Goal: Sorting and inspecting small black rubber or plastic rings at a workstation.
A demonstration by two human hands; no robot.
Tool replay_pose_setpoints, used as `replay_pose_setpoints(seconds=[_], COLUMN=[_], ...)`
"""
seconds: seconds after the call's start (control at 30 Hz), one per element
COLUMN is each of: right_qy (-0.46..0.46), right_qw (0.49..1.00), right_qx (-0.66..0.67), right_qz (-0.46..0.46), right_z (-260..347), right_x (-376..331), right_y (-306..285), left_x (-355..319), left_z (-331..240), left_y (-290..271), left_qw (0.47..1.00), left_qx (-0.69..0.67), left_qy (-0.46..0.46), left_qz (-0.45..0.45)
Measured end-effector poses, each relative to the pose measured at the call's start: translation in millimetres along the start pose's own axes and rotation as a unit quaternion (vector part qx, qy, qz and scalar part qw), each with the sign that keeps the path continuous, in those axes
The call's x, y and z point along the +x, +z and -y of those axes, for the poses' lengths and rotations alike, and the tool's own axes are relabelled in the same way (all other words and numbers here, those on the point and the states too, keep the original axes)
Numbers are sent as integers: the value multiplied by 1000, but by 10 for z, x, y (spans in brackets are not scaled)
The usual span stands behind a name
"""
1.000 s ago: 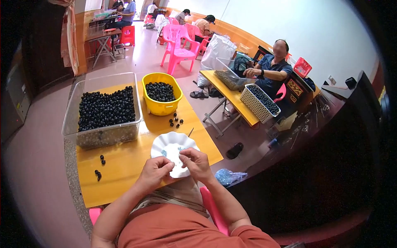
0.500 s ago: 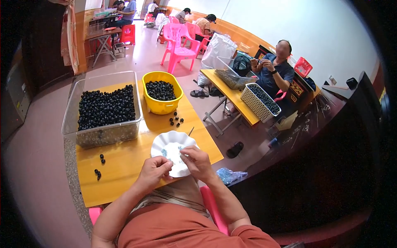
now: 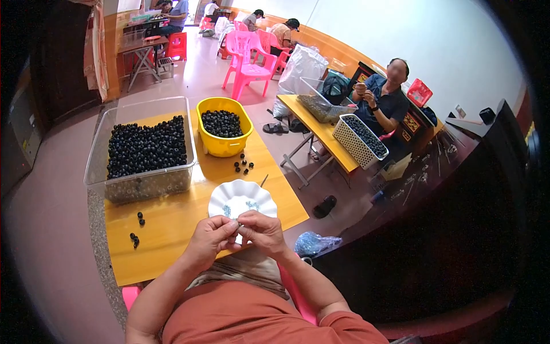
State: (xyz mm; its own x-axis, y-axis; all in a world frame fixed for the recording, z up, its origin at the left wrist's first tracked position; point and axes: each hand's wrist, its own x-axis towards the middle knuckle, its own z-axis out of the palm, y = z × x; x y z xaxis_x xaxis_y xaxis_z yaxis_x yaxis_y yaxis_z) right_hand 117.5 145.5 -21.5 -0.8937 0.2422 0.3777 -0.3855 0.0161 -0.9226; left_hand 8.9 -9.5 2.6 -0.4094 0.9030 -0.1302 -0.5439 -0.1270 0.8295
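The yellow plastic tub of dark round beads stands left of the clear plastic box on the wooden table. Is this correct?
Not quite. In the head view the yellow plastic tub of dark round beads stands right of the clear plastic box, not left. Both do stand on the wooden table.

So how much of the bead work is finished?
Done so far: the yellow tub holds a layer of dark beads. In hand: the left hand and right hand pinch something tiny over the white scalloped dish. Left: the clear bin looks nearly full, so most remains.
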Motion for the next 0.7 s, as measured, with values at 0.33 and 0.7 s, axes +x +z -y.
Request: replay_pose_setpoints(seconds=[0.33,0.7], right_qy=[-8,11], right_qw=[1000,1000], right_qx=[18,22], right_qz=[-19,-16], right_z=[25,73], right_x=[-13,-11], right_y=[57,60], left_x=[-38,-105], left_z=[38,49], left_y=[-12,26], left_qw=[999,997], left_qx=[-48,-43], left_qy=[-15,2], left_qz=[14,-64])
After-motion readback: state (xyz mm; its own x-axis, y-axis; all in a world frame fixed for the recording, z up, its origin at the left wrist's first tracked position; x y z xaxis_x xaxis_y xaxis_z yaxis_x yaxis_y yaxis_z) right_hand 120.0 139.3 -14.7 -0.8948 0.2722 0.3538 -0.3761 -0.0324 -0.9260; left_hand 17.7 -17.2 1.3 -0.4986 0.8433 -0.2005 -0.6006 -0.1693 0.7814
